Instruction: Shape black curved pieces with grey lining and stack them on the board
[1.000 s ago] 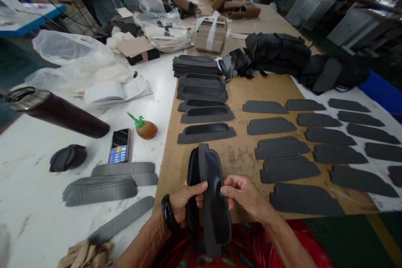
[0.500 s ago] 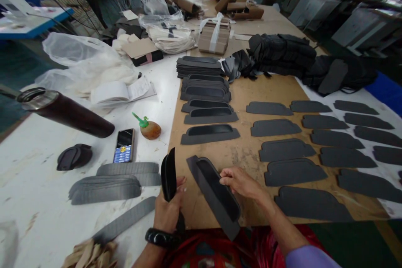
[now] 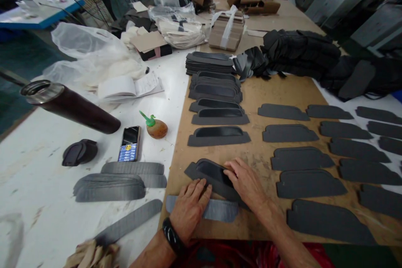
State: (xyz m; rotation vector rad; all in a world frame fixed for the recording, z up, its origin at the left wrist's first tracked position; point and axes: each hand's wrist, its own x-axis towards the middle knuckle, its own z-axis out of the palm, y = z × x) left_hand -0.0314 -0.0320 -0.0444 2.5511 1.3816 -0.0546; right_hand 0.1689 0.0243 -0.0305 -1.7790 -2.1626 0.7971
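A dark grey flat panel with a curved glossy black piece (image 3: 213,171) on it lies aslant on the brown board in front of me. My right hand (image 3: 243,180) has its bent fingers and thumb closed on the panel's right part. My left hand (image 3: 192,203) lies flat, fingers stretched out, with the tips at the panel's lower edge. Under that palm is a pale grey strip (image 3: 221,210), partly hidden by the hand. Similar panels with black pieces (image 3: 219,135) form a column beyond. Plain dark grey panels (image 3: 310,184) lie in rows to the right.
On the white tabletop at left are grey strips (image 3: 109,187), a phone (image 3: 130,144), a brown round object with a green top (image 3: 157,129), a dark lid (image 3: 80,152), a tilted flask (image 3: 72,106) and an open notebook (image 3: 125,88). Black bundles (image 3: 298,52) lie at the back right.
The panel went from tilted up to lying lower on the board. My left hand released the dark curved piece it held and now rests flat on a grey strip. The view shifted slightly left.
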